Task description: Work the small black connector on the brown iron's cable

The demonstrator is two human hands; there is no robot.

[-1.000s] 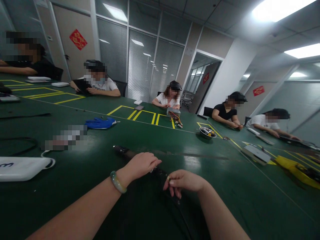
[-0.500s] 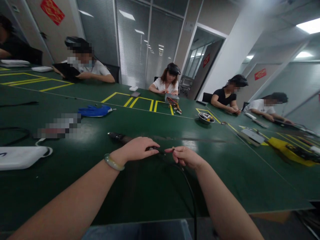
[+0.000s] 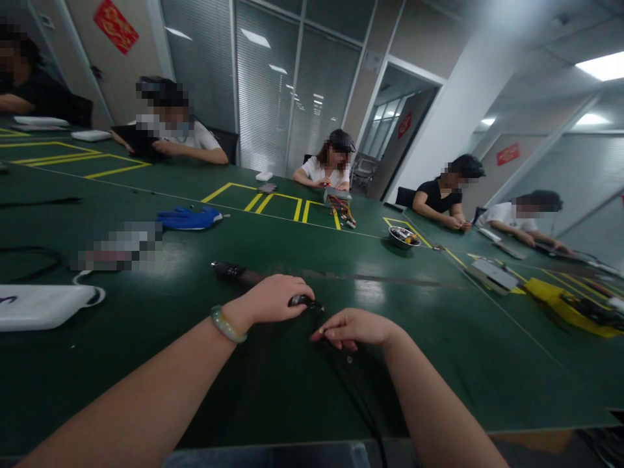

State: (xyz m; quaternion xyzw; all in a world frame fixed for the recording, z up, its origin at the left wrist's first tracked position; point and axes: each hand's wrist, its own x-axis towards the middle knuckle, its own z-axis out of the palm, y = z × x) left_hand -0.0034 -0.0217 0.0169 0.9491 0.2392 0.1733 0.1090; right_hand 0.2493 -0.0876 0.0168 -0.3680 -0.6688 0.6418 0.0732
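My left hand [image 3: 280,296] is closed round a dark, rod-shaped tool [image 3: 238,273] that looks like an electric screwdriver. Its metallic tip points left, and its black rear end [image 3: 302,301] sticks out past my fingers. My right hand [image 3: 358,328] is just right of and nearer to me than that end, fingertips pinched together. A thin black cable [image 3: 363,403] runs beneath its fingers and down over the table's near edge. The small spot in the pinch is too blurred to make out fully.
On the green table [image 3: 234,377] lie a blue glove [image 3: 189,218] and a white case [image 3: 43,307] to the left. A metal bowl [image 3: 403,237] with small parts stands beyond my right hand. A yellow bag [image 3: 550,292] lies far right. Several co-workers sit across the table.
My right hand has moved toward me, slightly left and away from the tool's rear end. The cable has shifted with it and lies straighter. My left hand keeps its hold.
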